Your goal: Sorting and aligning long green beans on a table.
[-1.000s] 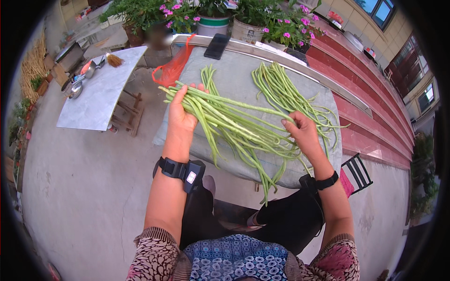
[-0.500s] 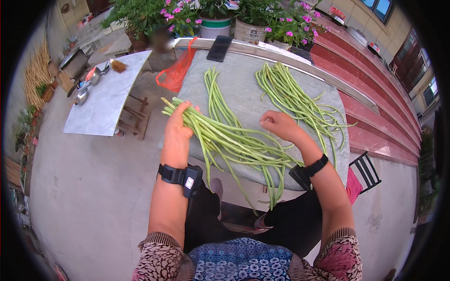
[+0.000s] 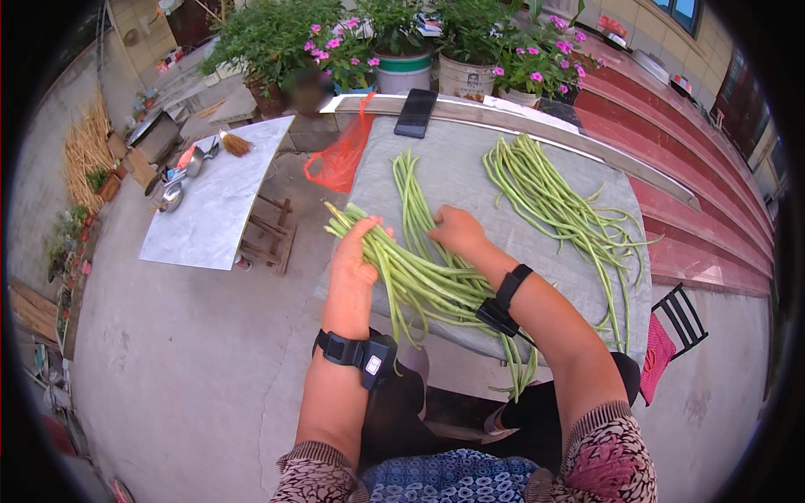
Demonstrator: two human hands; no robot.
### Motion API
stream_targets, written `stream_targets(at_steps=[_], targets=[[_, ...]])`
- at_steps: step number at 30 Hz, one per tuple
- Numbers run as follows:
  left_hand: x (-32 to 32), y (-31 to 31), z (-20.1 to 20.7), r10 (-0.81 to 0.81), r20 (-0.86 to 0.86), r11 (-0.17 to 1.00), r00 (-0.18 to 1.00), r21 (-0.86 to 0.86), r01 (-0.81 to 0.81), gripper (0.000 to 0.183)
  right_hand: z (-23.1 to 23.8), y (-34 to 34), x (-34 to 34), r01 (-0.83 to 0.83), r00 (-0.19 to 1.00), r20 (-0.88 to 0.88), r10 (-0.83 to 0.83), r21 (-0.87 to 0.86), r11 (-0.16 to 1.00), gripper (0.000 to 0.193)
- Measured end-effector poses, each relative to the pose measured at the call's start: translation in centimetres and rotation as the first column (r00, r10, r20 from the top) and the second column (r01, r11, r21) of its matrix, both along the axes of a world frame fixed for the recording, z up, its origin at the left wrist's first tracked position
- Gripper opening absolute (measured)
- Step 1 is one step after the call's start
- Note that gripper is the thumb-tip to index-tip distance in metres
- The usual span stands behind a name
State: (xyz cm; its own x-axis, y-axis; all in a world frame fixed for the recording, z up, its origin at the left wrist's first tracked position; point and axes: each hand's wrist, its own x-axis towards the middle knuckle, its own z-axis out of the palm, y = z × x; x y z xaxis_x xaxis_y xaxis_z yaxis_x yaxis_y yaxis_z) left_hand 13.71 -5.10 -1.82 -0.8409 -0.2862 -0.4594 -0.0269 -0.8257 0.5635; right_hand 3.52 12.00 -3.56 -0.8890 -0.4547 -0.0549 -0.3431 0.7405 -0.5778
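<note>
My left hand [image 3: 356,251] is closed around the stem ends of a thick bunch of yardlong beans [image 3: 407,272]; their long tails trail right across the near part of the cloth-covered table [image 3: 461,155]. Curled fingers of my right hand [image 3: 459,230] are at a thinner bunch of beans [image 3: 408,184] lying in the middle. Whether they pinch any bean is hidden from view. A larger spread of beans [image 3: 537,176] lies at the right, its tips reaching toward the table's right edge. Both wrists wear black straps with small devices.
A black phone [image 3: 415,113] lies at the far edge beside a red plastic bag [image 3: 342,155]. Potted flowers [image 3: 532,71] stand behind. To the left is a marble-patterned board [image 3: 218,201] with a brush [image 3: 236,144] and metal ladles. Red steps [image 3: 671,159] and a folding chair [image 3: 681,318] are right.
My right hand has moved from above the cloth down and left to the thinner bunch. My left hand keeps its grip on the thick bunch. The whole view has shifted slightly.
</note>
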Motion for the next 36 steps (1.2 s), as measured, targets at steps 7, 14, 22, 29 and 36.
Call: stream_targets(at_steps=[7, 14, 22, 29, 36], targets=[[-0.4, 0.9, 0.7, 0.05, -0.1, 0.996, 0.994, 0.084, -0.042, 0.018, 0.8, 4.6, -0.8, 0.494, 0.819, 0.548, -0.169, -0.525, 0.693, 0.013], [-0.4, 1.9, 1.9, 0.03, -0.189, 0.99, 0.981, 0.142, -0.003, 0.027, 6.8, 8.6, 1.6, 0.509, 0.844, 0.536, -0.004, -0.8, 0.317, 0.014], [-0.4, 2.5, 2.8, -0.051, -0.437, 0.993, 0.898, 0.072, 0.091, 0.032, 7.1, 8.0, 6.3, -0.081, 0.997, -0.054, 0.061, -0.709, 0.7, 0.016], [0.1, 2.6, 3.1, -0.04, -0.597, 0.987, 0.801, 0.102, 0.126, 0.038, 7.2, 8.8, 5.6, -0.125, 0.989, -0.143, 0.038, -0.666, 0.736, 0.016], [0.3, 2.5, 3.1, 0.022, -0.576, 0.975, 0.817, 0.194, 0.11, 0.033, 8.2, 8.8, 7.5, -0.17, 0.961, -0.273, 0.046, -0.452, 0.876, 0.018]])
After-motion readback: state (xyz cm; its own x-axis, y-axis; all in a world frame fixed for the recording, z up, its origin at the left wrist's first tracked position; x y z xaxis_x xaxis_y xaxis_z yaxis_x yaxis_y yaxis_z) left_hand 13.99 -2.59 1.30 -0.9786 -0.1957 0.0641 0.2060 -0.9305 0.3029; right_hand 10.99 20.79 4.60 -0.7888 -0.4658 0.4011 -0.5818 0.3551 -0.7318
